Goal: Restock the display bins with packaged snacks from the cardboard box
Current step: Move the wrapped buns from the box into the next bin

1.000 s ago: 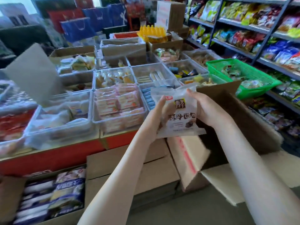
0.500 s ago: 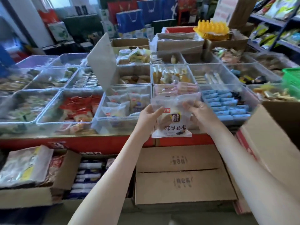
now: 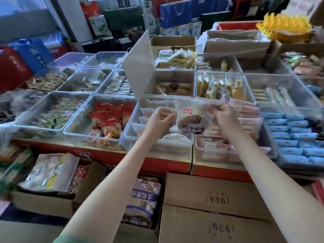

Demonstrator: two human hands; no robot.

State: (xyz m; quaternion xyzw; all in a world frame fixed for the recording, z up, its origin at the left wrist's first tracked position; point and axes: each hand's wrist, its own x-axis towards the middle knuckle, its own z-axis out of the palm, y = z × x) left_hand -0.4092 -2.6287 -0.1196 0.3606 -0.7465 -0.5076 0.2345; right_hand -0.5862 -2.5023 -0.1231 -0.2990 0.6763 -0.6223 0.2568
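Bins (image 3: 91,137) on counter (image 3: 108,156) (boxes (image 3: 219,199) beneath).

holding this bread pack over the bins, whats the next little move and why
Probably lower the bread packet into the clear bin directly beneath it and let go. The left hand and the right hand pinch its edges and hold it just above that bin, where white packs with the same red label already lie, so it seems the matching spot.
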